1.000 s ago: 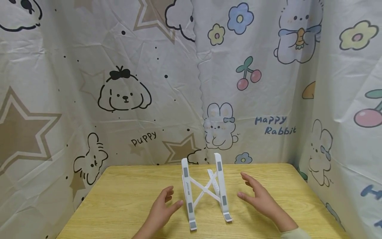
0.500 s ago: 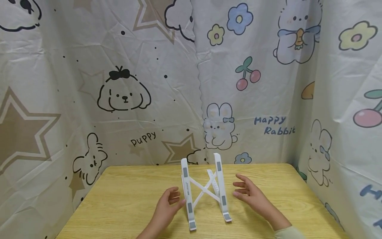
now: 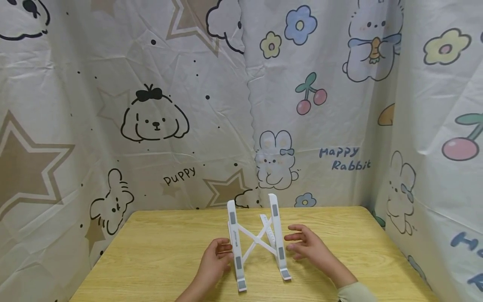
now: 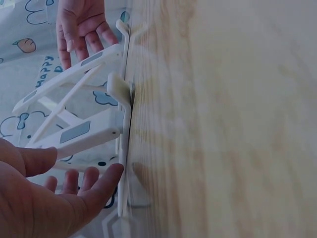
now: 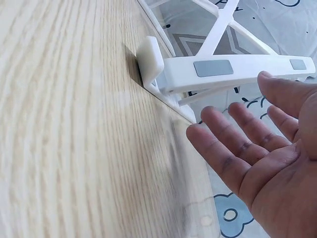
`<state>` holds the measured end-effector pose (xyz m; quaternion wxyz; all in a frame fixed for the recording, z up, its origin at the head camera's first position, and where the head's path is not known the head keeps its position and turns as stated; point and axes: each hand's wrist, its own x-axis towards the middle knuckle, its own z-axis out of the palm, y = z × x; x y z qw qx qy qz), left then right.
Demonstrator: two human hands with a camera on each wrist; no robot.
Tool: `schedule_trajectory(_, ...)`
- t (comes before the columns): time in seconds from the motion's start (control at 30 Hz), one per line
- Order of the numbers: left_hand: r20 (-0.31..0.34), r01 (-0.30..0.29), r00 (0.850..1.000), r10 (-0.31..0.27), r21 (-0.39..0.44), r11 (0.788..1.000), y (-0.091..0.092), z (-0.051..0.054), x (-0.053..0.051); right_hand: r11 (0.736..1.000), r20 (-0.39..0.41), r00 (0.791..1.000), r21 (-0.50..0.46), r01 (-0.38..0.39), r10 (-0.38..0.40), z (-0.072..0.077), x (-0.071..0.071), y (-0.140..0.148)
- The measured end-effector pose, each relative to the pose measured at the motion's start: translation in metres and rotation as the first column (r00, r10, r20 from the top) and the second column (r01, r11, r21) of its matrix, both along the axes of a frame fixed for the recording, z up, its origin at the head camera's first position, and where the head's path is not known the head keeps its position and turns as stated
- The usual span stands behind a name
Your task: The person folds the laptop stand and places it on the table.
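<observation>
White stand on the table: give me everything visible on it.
The white stand stands unfolded on the wood-grain table. Two long rails slant up toward the far side, with grey patches and upturned near-end lips; crossed struts join them. It looks like plastic. Faint print marks the left rail. The left hand is at that rail, the right hand close beside the other; whether either touches is unclear.

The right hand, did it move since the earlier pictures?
Yes. In the head view, the right hand has moved left, closer to the white stand, which stays put on the table.
</observation>
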<state>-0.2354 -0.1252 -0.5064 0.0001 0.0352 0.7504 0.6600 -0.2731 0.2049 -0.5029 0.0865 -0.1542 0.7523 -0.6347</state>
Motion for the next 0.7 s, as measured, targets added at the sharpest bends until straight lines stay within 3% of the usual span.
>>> schedule_trajectory(0.33, -0.008, -0.003, 1.000, 0.003, 0.048, 0.999, 0.003, -0.001, 0.000, 1.000, 0.038, 0.999, -0.014, 0.005, -0.005, -0.005, -0.004, -0.013)
schedule_trajectory(0.5, -0.020, 0.006, 1.000, -0.006, 0.033, 0.999, 0.004, -0.003, 0.000, 1.000, 0.028, 1.000, -0.018, 0.012, -0.011, -0.008, -0.004, -0.020)
schedule_trajectory(0.7, -0.007, 0.008, 1.000, -0.008, 0.070, 0.997, 0.006, -0.002, -0.001, 0.999, 0.026, 0.999, -0.027, 0.025, -0.025, -0.009, -0.005, -0.023)
